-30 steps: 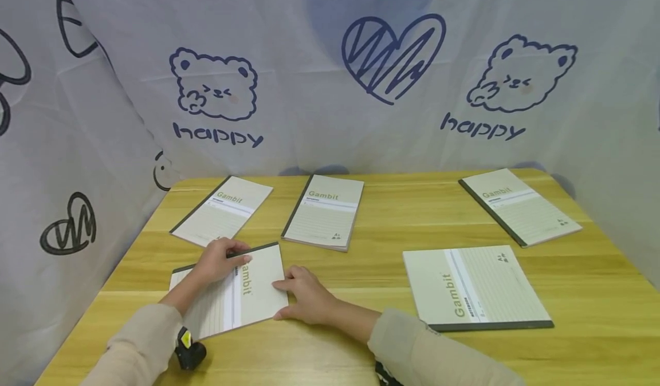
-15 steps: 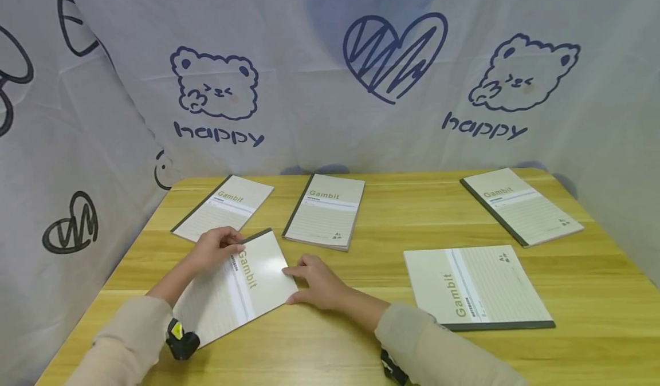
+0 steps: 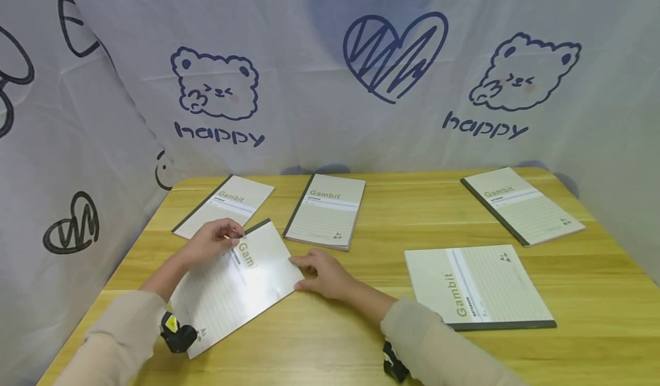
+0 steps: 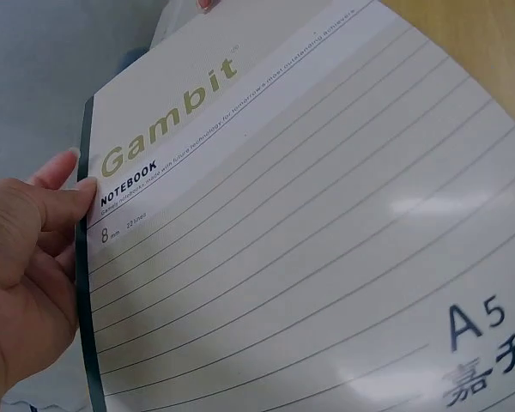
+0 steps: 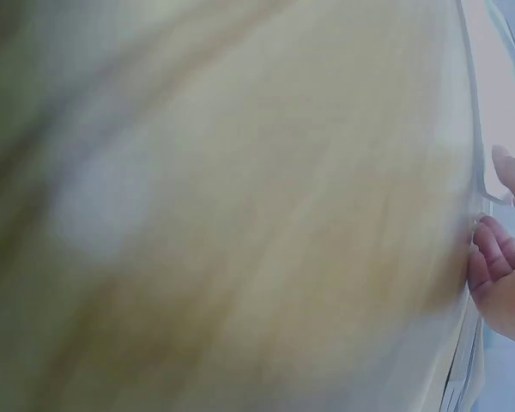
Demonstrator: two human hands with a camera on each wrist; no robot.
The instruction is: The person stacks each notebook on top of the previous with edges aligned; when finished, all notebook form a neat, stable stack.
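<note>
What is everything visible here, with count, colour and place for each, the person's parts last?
Wood-grain tabletop: 1, yellow-brown, foreground
Held rectangular paper notebook: 1, cream with dark spine, front left
Far-left paper notebook: 1, same colours, back left
Centre paper notebook: 1, same, back centre
Far-right paper notebook: 1, same, back right
Near-right paper notebook: 1, same, front right
Fabric backdrop: 1, white, behind and left, with dark line drawings
Rounded wrist devices: 2, black, one by each sleeve
Fabric sleeves: 2, beige, lower frame
Left hand: 1, bare, pinching the held notebook's spine
Right hand: 1, bare, holding its right edge
</note>
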